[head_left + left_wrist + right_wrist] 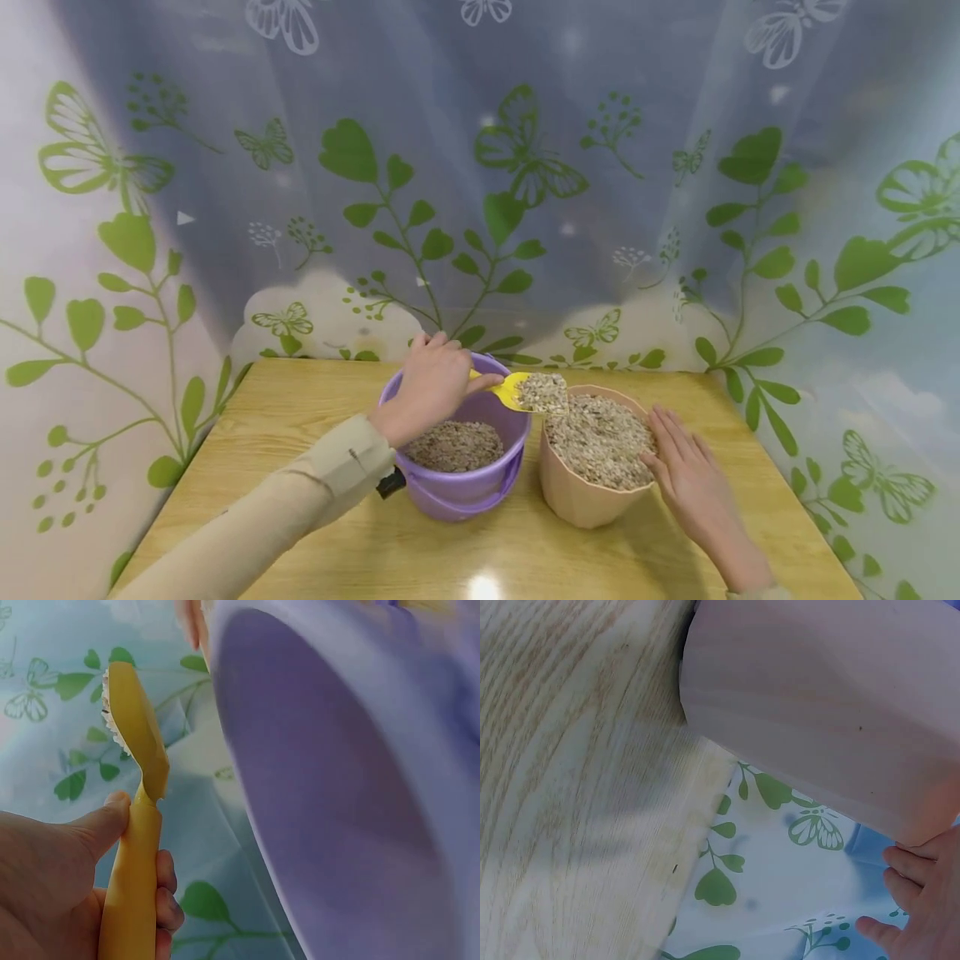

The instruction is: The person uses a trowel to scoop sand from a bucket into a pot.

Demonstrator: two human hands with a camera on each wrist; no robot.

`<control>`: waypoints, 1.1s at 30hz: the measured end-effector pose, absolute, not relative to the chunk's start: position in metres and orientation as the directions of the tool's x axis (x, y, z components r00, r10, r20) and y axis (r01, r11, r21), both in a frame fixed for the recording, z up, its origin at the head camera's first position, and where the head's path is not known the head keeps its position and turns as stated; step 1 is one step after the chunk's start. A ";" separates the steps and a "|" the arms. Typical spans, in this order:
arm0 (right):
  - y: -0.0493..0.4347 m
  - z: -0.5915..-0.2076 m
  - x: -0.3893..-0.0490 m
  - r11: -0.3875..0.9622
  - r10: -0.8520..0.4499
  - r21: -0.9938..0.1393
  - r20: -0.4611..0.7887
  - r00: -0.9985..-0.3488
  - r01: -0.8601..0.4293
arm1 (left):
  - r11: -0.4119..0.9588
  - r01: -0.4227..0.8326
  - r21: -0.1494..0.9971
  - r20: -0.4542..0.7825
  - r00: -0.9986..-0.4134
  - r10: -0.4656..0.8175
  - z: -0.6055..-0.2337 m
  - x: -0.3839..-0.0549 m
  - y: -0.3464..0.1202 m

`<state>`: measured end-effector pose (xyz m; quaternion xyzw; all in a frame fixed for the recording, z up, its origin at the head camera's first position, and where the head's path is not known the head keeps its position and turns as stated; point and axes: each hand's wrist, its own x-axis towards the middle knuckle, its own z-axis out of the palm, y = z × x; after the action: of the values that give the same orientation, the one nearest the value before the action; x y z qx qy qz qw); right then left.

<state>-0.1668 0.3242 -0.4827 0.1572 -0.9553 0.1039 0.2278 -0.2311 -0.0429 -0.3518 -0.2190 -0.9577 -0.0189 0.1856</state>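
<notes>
My left hand [437,379] grips the handle of a small yellow shovel [135,727], its thumb lying along the handle near the neck. Pale, grainy flakes [543,392] fill the shovel's blade, which is over the gap between two containers and reaches the rim of the peach pot. Below that hand stands a purple bucket [465,487] with more flakes [457,447] low inside. The peach pot [585,504], to the right, is filled with flakes [600,442] close to its rim. My right hand [693,483] rests with extended fingers against the pot's right side.
Both containers stand on a light wooden table [322,558]. A black object [391,482] pokes out at the bucket's left side. Behind the table and along its sides hangs a curtain [420,183] printed with leaves and butterflies.
</notes>
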 end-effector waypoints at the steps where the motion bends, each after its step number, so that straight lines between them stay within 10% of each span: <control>1: 0.324 -0.483 -0.167 0.928 -0.251 -0.132 0.469 -0.847 -0.349 | 0.903 0.426 -0.051 0.355 -0.838 0.415 -0.352 -0.232 -0.037; 33: 0.326 -0.488 -0.169 0.908 -0.253 -0.163 0.524 -0.814 -0.387 | 0.830 0.412 -0.376 -0.069 -0.906 0.418 -0.362 -0.243 0.107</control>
<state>-0.1694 0.3257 -0.4882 0.1695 -0.9431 0.1319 0.2539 -0.2425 0.1065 -0.3621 -0.2168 -0.9566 0.1945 0.0080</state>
